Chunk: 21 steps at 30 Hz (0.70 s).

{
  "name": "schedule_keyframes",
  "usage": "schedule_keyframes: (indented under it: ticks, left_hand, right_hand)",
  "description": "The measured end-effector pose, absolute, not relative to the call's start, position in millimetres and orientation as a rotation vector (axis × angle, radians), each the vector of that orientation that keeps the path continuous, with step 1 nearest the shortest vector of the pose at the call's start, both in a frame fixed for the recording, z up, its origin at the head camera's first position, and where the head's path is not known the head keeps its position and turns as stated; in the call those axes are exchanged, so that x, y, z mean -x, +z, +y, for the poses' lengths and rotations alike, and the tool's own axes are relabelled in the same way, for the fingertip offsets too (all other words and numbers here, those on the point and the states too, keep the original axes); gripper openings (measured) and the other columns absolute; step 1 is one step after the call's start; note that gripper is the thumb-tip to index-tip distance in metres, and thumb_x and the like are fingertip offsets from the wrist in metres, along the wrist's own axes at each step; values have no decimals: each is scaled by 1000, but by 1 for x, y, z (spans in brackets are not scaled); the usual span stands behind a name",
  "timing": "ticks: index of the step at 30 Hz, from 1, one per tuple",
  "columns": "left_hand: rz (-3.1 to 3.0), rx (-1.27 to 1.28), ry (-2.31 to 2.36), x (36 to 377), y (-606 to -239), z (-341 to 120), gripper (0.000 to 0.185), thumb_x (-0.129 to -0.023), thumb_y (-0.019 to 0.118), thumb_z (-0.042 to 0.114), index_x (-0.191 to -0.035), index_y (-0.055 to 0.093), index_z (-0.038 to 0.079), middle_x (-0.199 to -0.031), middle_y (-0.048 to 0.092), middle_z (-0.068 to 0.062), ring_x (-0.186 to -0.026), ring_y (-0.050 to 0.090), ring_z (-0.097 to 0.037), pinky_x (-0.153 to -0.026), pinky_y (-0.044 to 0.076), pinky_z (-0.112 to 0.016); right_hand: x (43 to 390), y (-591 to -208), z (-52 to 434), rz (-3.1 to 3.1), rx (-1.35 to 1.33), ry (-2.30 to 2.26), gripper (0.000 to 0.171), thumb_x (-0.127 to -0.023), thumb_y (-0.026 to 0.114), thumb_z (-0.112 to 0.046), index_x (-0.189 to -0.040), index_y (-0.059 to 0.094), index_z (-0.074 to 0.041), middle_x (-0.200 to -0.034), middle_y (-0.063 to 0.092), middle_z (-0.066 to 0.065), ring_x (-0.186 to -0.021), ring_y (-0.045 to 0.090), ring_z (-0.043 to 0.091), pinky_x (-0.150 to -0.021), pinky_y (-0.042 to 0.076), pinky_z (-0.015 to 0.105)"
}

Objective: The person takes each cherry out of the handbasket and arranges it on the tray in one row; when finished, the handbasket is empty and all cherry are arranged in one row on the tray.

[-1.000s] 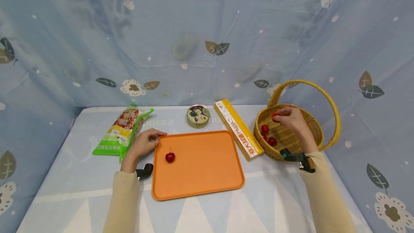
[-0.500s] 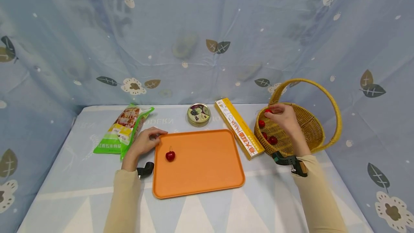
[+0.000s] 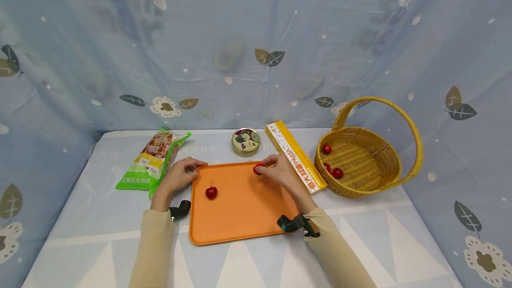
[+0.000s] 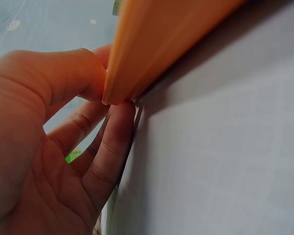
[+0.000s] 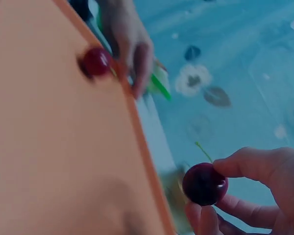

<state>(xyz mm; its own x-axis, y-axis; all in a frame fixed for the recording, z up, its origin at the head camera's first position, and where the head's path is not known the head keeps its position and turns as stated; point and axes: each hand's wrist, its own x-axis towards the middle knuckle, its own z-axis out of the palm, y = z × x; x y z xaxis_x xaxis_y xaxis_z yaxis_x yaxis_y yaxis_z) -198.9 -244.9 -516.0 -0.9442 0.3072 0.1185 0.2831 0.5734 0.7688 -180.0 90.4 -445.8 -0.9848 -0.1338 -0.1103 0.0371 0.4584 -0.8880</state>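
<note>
R hand (image 3: 280, 173) is over the tray (image 3: 244, 217), at its far edge around 12 o'clock, fingers (image 5: 245, 164) pinching a cherry (image 3: 258, 169) w/ the stem pointing up; wrist view shows it held just above the orange surface, not yet down. L hand (image 3: 180, 176) grips the tray's far-left corner at approx 10 o'clock, thumb on top of the rim and fingers curled beneath it, steadying it. A 2nd cherry (image 3: 211, 192) already lies on the tray near that hand. Basket (image 3: 394, 179) sits at 2 o'clock w/ three more cherries (image 3: 337, 173) inside; pasta box (image 3: 296, 159) lies between it and the tray. Step in hand looks like the set-down. Next move prob calls for lowering a bit, then releasing gently so the fruit doesn't roll to the rim.
</note>
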Motion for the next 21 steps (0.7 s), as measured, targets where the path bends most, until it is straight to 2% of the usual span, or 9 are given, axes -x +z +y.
schedule_keyframes:
  ticks: [6,14,21]
  left_hand:
    - [2756,-486,1323,197,-515,-244,35,-84,60,-5,-112,74,9,-107,67,-8,-83,55,-20,-76,46,-30]
    - [2757,-491,1312,198,-513,-243,35,-85,59,-5,-113,74,8,-107,67,-9,-83,55,-20,-77,46,-32]
    - [2758,-509,1329,197,-513,-245,35,-85,59,-7,-113,74,8,-107,67,-10,-82,55,-20,-77,47,-34]
  right_hand:
    - [164,-470,39,2319,72,-1660,20,-81,80,-13,-90,70,2,-76,71,9,-70,71,28,-63,56,30]
    - [152,-486,8,2440,101,-1558,20,-81,80,-19,-81,69,-3,-62,67,5,-54,66,21,-49,50,26]
    - [146,-490,-1,2535,79,-1456,23,-80,81,-26,-77,68,-7,-56,63,-1,-50,59,11,-48,43,23]
